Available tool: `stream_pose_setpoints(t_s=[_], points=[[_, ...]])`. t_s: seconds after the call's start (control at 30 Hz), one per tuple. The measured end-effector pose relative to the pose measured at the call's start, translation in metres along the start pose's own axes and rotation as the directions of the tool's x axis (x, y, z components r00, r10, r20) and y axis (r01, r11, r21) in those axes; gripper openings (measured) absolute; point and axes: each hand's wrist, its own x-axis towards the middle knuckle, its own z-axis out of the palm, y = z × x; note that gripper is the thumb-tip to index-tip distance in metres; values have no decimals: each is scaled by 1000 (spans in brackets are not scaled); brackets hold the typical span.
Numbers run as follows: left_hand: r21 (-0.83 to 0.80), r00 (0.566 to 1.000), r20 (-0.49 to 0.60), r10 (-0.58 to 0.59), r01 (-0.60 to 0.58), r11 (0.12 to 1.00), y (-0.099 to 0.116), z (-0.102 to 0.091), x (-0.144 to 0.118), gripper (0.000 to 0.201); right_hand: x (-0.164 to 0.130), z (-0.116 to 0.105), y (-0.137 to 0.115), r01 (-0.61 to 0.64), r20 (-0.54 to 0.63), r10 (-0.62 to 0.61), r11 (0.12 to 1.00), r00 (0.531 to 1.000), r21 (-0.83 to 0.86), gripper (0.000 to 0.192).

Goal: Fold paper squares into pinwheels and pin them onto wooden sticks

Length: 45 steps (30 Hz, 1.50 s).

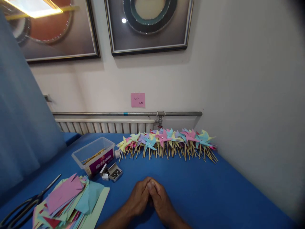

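Note:
My left hand (140, 196) and my right hand (159, 197) rest together on the blue table, fingers folded in against each other and thumbs side by side. Both are closed, and no object shows in them. To their left lies a pile of coloured paper sheets (64, 194), some cut, with black-handled scissors (30, 203) beside it. A small open box of metal pins (115, 172) sits nearer my left hand. Beyond my hands, a long row of paper pinwheels (164, 138) on thin wooden sticks lies along the back.
A clear plastic tub (102, 159) with a purple label holds several wooden sticks (94, 156). Behind the blue table (205, 187) run a metal pipe (105, 113) and a radiator (95, 126). A blue curtain (21, 105) hangs at the left; a wall (257, 111) borders the right.

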Motion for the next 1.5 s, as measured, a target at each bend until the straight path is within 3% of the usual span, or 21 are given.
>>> stream_pose_setpoints(t_s=[0.67,1.5], points=[[14,1000,8,12,-12,1000,-3,0,1,50,0,-2,12,-20,-2,20,999,1000,-26,50],[-5,1000,3,7,-7,1000,1,0,1,50,1,-2,10,-17,-15,17,999,1000,-34,50]])
